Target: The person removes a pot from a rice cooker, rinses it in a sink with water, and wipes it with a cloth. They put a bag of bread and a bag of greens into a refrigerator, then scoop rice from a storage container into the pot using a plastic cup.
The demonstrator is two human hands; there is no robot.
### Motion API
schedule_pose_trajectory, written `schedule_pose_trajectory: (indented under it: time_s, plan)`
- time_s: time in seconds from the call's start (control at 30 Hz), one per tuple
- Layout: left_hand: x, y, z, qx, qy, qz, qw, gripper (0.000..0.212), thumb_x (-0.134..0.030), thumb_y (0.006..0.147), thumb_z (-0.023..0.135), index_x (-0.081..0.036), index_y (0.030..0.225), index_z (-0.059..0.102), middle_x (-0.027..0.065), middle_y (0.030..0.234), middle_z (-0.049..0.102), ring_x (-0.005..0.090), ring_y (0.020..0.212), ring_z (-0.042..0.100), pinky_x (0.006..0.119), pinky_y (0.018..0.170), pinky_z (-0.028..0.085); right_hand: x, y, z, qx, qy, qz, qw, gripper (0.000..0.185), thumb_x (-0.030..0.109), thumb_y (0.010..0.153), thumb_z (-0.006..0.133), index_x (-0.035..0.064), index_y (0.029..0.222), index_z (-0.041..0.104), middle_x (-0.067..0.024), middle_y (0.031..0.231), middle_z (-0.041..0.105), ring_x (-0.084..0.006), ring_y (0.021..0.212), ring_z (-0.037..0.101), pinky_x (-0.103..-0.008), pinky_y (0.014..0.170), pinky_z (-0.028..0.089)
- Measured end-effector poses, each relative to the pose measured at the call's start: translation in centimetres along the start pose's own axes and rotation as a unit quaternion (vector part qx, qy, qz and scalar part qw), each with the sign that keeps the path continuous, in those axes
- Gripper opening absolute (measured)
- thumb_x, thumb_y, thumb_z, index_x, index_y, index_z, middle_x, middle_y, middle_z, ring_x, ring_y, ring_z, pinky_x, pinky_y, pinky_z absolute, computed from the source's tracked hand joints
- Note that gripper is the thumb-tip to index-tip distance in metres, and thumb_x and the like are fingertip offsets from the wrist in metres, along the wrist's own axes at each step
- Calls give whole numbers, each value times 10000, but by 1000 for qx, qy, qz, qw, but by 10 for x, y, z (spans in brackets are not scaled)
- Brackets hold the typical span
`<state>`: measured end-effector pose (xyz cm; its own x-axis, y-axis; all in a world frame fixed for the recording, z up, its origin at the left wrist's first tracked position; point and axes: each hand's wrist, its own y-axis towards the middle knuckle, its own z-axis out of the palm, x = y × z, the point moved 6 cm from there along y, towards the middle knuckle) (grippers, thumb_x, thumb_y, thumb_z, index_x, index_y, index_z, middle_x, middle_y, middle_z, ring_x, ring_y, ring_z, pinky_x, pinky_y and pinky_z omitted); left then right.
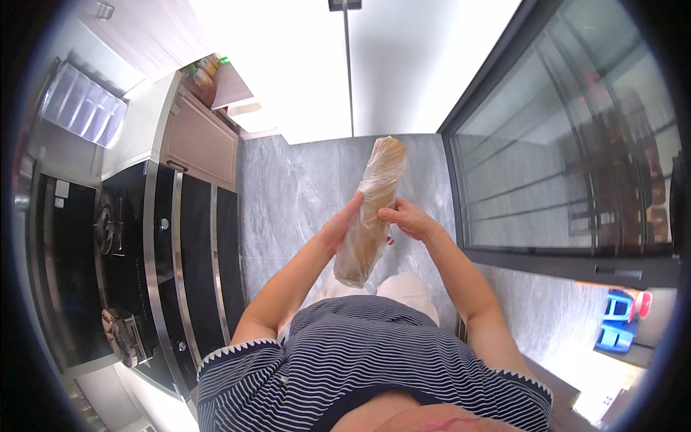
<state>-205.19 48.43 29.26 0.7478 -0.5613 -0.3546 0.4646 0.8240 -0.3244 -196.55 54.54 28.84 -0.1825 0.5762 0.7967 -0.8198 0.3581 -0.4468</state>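
Both hands hold a long, tan roll wrapped in clear plastic film in front of my body, above the floor. My left hand grips its left side, with the fingers partly hidden beneath the roll. On the right side, my right hand holds it with the thumb resting on top. The roll tilts, its far end leaning right and its near end close to my waist. Loose film puckers along its near half. What the wrapping encloses I cannot tell for certain.
To the left stands a black gas stove with steel trim and knobs. White cabinet doors rise ahead. A dark-framed glass door is on the right. Blue plastic stools stand farther right. Grey marbled tiles cover the floor.
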Motion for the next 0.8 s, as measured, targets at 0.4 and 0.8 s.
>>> schedule_pose_trajectory:
  time_s: [0.4,0.8]
  plan:
    - [-122,25,-74,-181,-43,130,974,517,-482,865,406,-74,1177,465,100,1016,574,220,861,577,357,750,478,182,120,-83,5,-598,-60,799,590,433,715,645,27,1126,527,-156,1131,537,-281,1086,470,-362,932,355]
    - [-223,48,-119,-297,59,259,917,621,-526,809,491,-27,1178,458,100,1099,532,181,988,516,334,840,421,425,272,-128,-187,-965,-63,175,160,87,698,511,86,786,645,-80,859,622,-240,917,525,-416,910,277]
